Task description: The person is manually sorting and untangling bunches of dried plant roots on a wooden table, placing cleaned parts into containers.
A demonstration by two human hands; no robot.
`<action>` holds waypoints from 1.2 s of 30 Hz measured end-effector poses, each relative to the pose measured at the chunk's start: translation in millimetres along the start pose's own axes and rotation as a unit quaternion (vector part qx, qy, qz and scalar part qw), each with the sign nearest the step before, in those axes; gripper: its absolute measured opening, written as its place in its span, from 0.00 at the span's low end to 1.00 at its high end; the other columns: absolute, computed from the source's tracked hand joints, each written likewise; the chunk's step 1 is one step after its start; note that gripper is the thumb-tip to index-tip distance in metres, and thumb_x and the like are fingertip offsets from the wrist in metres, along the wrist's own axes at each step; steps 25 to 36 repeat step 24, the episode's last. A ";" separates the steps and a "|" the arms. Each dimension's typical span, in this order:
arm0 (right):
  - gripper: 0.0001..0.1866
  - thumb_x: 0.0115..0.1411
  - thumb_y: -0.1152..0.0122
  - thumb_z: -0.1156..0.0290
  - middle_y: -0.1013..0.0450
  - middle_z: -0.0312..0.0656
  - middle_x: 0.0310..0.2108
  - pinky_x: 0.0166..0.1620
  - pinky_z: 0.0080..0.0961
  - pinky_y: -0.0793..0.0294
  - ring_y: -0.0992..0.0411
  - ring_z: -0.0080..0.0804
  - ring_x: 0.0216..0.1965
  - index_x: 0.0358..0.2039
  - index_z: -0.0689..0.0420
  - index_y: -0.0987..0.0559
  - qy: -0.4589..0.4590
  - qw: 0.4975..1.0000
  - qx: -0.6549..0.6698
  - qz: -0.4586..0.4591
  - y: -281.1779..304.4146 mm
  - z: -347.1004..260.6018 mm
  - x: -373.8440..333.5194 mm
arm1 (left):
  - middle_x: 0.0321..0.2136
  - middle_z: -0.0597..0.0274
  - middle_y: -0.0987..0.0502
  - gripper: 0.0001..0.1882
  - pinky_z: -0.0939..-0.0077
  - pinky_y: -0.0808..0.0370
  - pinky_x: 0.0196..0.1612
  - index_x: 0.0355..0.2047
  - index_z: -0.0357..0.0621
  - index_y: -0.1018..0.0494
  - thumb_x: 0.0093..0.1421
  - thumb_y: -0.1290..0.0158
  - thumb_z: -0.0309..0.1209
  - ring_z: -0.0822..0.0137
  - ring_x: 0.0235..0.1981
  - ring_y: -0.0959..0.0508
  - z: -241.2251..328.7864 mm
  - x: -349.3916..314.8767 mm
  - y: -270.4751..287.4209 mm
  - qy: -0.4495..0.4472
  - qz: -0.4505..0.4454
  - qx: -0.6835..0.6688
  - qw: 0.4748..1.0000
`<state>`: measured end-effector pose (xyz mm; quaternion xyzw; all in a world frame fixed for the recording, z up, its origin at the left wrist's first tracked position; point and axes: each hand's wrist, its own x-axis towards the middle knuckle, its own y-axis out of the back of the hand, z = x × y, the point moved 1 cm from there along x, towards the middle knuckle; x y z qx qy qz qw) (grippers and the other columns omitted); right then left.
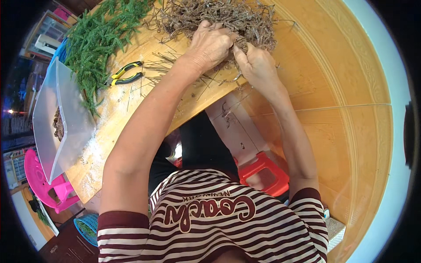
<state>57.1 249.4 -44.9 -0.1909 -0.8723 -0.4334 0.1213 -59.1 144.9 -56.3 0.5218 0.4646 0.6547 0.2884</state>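
Note:
At the far side of the wooden table (193, 98) lies a tangled heap of brown wiry stems (219, 15). My left hand (212, 46) is closed at the heap's near edge, its fingers curled among the stems. Close beside it on the right, my right hand (256, 63) pinches part of the same brown stems with its thumb on top. The fingertips of both hands are partly hidden. Loose thin wires (160, 65) are scattered left of the hands. Pliers with yellow and black handles (126, 74) lie farther left.
Green artificial pine branches (98, 39) cover the table's far left. A translucent plastic bin (76, 118) with brown pieces inside stands at the left edge. Below are a pink chair (48, 184), a red stool (267, 171) and a blue basket (87, 228). An orange-brown wooden panel (333, 79) fills the right.

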 end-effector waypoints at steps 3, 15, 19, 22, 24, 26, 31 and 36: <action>0.16 0.62 0.51 0.63 0.29 0.52 0.17 0.28 0.41 0.30 0.28 0.51 0.22 0.25 0.64 0.29 -0.037 0.998 -0.006 -0.043 3.5 1.6 2.1 | 0.30 0.60 0.23 0.11 0.63 0.37 0.45 0.34 0.46 0.24 0.47 0.48 0.25 0.60 0.41 0.27 0.6 -3.5 3.1 -0.001 0.044 -0.003 0.999; 0.20 0.60 0.56 0.66 0.27 0.61 0.26 0.37 0.49 0.29 0.27 0.58 0.32 0.46 0.68 0.31 -0.038 0.969 -0.215 -0.113 33.7 -7.0 5.0 | 0.32 0.51 0.23 0.13 0.58 0.36 0.49 0.35 0.42 0.24 0.47 0.50 0.27 0.54 0.44 0.28 1.9 2.4 6.5 0.038 -0.033 -0.009 0.999; 0.20 0.58 0.57 0.69 0.28 0.63 0.27 0.39 0.49 0.30 0.28 0.60 0.32 0.47 0.68 0.31 -0.056 0.976 -0.182 -0.105 31.9 2.6 6.9 | 0.30 0.49 0.23 0.14 0.56 0.36 0.48 0.35 0.43 0.23 0.47 0.50 0.26 0.53 0.44 0.28 3.6 4.1 5.2 0.083 -0.030 -0.043 0.995; 0.19 0.58 0.56 0.70 0.28 0.63 0.26 0.39 0.49 0.30 0.28 0.60 0.32 0.47 0.68 0.31 -0.047 0.984 -0.155 -0.077 16.3 9.7 11.4 | 0.31 0.53 0.22 0.12 0.58 0.36 0.47 0.32 0.44 0.23 0.46 0.50 0.27 0.54 0.43 0.26 9.1 4.9 3.7 0.115 -0.019 -0.039 0.992; 0.19 0.58 0.55 0.70 0.28 0.63 0.25 0.39 0.49 0.30 0.28 0.59 0.32 0.48 0.67 0.31 -0.048 0.990 -0.118 -0.059 9.1 16.5 15.5 | 0.32 0.56 0.21 0.11 0.60 0.36 0.46 0.31 0.44 0.22 0.46 0.50 0.28 0.55 0.43 0.26 10.2 3.8 3.1 0.134 -0.013 -0.035 0.990; 0.19 0.58 0.55 0.70 0.28 0.63 0.25 0.39 0.49 0.30 0.28 0.59 0.32 0.48 0.67 0.31 -0.048 0.990 -0.118 -0.059 9.1 16.5 15.5 | 0.32 0.56 0.21 0.11 0.60 0.36 0.46 0.31 0.44 0.22 0.46 0.50 0.28 0.55 0.43 0.26 10.2 3.8 3.1 0.134 -0.013 -0.035 0.990; 0.19 0.58 0.55 0.70 0.28 0.63 0.25 0.39 0.49 0.30 0.28 0.59 0.32 0.48 0.67 0.31 -0.048 0.990 -0.118 -0.059 9.1 16.5 15.5 | 0.32 0.56 0.21 0.11 0.60 0.36 0.46 0.31 0.44 0.22 0.46 0.50 0.28 0.55 0.43 0.26 10.2 3.8 3.1 0.134 -0.013 -0.035 0.990; 0.19 0.58 0.55 0.70 0.28 0.63 0.25 0.39 0.49 0.30 0.28 0.59 0.32 0.48 0.67 0.31 -0.048 0.990 -0.118 -0.059 9.1 16.5 15.5 | 0.32 0.56 0.21 0.11 0.60 0.36 0.46 0.31 0.44 0.22 0.46 0.50 0.28 0.55 0.43 0.26 10.2 3.8 3.1 0.134 -0.013 -0.035 0.990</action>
